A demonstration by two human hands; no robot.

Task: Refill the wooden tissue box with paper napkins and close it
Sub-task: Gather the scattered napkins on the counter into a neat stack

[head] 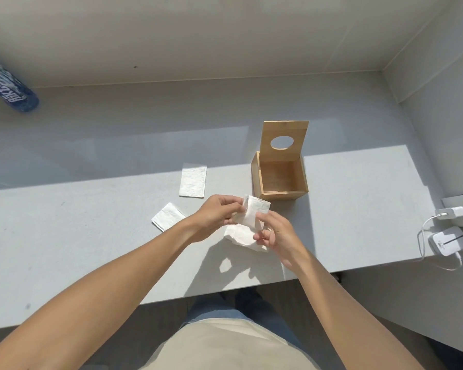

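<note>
The wooden tissue box (257, 180) stands on the grey table with its lid (284, 153) swung up behind it; the lid has a round hole. The inside of the box looks bare. Just in front of the box, my left hand (214, 217) and my right hand (275, 236) both pinch a folded white napkin (253, 213) held a little above the table. Another crumpled napkin (238, 236) lies under my hands. Two more folded napkins lie flat: one (193, 181) left of the box, one (166, 216) nearer my left forearm.
A blue printed bottle (10, 86) lies at the far left by the wall. White chargers with cables (449, 240) sit at the table's right edge. The grey table (91, 236) ends near my body; walls close off the back and right.
</note>
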